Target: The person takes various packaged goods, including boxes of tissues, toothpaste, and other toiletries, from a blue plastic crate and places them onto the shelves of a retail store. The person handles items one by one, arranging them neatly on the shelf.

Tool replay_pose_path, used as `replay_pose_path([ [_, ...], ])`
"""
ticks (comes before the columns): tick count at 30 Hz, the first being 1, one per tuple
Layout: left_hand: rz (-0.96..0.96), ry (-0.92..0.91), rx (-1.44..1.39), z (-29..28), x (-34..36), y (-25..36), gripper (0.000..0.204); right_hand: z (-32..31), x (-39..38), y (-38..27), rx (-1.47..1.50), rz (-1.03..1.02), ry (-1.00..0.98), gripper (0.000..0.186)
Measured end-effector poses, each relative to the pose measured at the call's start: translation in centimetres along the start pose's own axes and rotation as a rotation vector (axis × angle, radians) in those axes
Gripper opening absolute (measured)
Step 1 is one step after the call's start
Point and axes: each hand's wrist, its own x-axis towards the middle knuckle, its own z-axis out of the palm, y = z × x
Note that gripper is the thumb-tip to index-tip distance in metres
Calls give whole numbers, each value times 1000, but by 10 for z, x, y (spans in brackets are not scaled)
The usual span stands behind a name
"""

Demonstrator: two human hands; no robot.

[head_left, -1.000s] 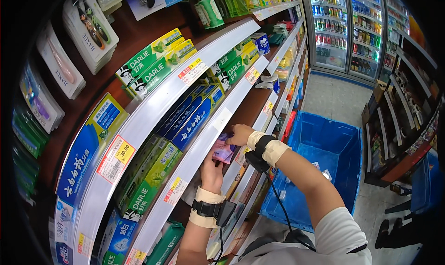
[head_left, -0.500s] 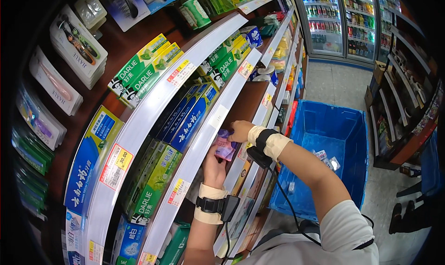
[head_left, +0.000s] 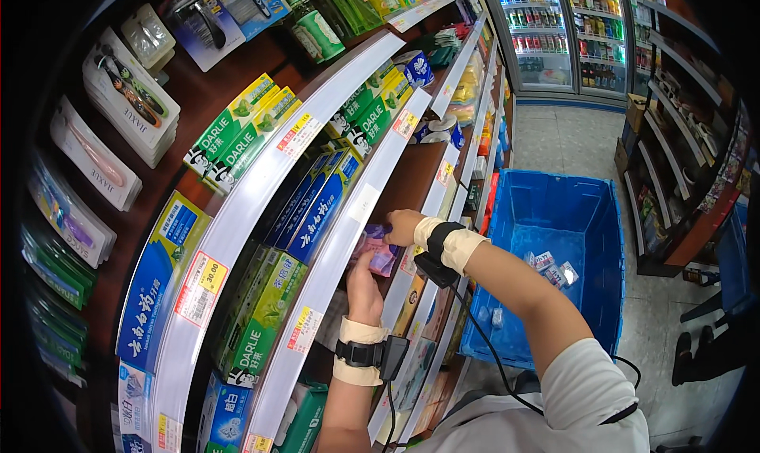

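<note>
My left hand [head_left: 362, 287] is closed on pink and purple packs [head_left: 381, 252] just beyond the front edge of a middle shelf. My right hand [head_left: 402, 228] has its fingers bent onto the top of the same packs; its fingertips are partly hidden. Both wrists wear beige wraps, black straps and small devices with cables. Green-and-yellow toothpaste boxes [head_left: 237, 136] and blue boxes [head_left: 317, 207] line the curved shelves [head_left: 364, 203] left of and above my hands. A brown shelf board [head_left: 416, 172] shows behind the right hand.
A blue crate [head_left: 602, 231] on the floor holds small packs [head_left: 552, 267]. Toothbrush packs [head_left: 127, 81] hang at left. Glass-door fridges [head_left: 594, 33] stand at the back, another shelf unit [head_left: 681, 176] at right. A person's legs and dark shoes [head_left: 685, 346] appear at the right edge.
The view has shifted slightly, and the crate appears higher in the picture than a second ago. Both hands remain on the packs, with only small movement.
</note>
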Motion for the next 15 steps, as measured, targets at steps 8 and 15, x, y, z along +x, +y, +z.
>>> replay_pose_path([
  [8,46,33,65,-3,0,-10,28,2,-19,2,42,-60,147,51],
  [15,138,3,144,-4,-13,-16,51,13,-67,47,207,-92,400,43],
])
